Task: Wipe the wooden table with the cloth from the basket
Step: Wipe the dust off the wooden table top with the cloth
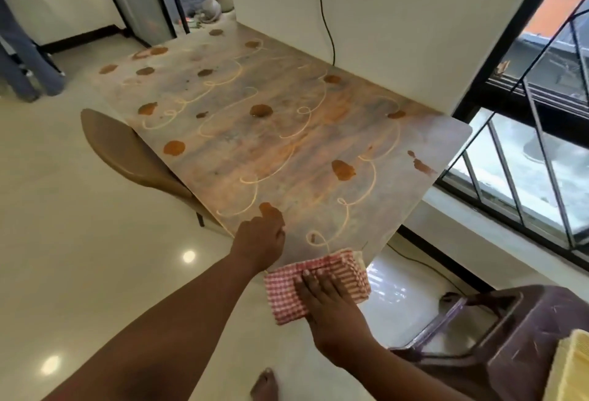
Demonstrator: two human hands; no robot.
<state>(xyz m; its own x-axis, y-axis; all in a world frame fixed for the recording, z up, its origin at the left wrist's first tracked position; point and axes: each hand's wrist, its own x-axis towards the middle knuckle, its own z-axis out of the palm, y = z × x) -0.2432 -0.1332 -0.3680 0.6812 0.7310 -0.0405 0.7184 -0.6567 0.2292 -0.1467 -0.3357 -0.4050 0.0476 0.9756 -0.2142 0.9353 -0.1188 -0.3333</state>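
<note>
Standing in the upper left of the frame, a person in wide grey trousers (22, 50) keeps well apart from the work. A tan chair (127, 152) is tucked at the left edge of the wooden table (287, 133), likely pushed in so the wiper can reach along the side. The tabletop is marked with brown blotches (173, 148) and pale looping streaks, so nearly all of it awaits wiping. At lower centre, the left hand (259, 241) rests on the near corner of the table with its fingers loosely bent, holding nothing, apparently bracing the body; whether the fingertips press down is hard to tell from this angle. Just to its right, the right hand (328, 298) lies flat with straight fingers on the red-and-white checked cloth (287, 295), pressing it onto the near edge, where part of it overhangs. That flat palm suits a broad sweeping stroke. At lower right sits 1 purplish basket (516, 330) with something yellow (570, 365) beside it. No brand, label or writing can be read anywhere.
</note>
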